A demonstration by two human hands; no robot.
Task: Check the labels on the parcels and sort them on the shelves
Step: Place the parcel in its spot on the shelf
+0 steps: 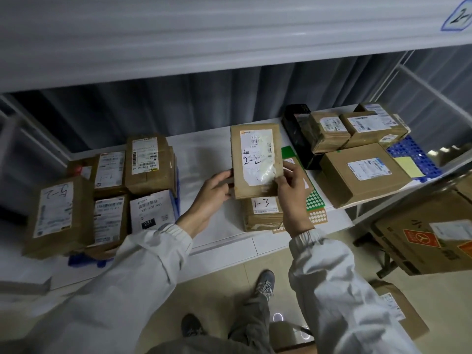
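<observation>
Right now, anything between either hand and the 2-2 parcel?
No. Both hands already grip the 2-2 parcel: the left hand on its lower left edge, the right hand on its lower right corner. It is held up above the 1-3 parcel on the shelf.

Held parcel (256, 159), brown carton: white label hand-marked "2-2" in black; printed "P80" at the top, the rest lost under glare.

Parcel beneath it (263, 213): label hand-marked "1-3".

Front-left parcel (57, 213): handwriting upside down, possibly "2-5".

White-labelled parcel (152, 212) in the left group: printed "231 239 K0", last character unclear, with "231" in white on a black block below.

Tall parcel behind it (148, 162): sideways print along the label edge, roughly "5020"; remainder too small.

Upper shelf edge, top right: blue-outlined tag (458, 15) hand-marked "2-", cut off by the frame.

Other labels: barcodes only, unreadable.
</observation>
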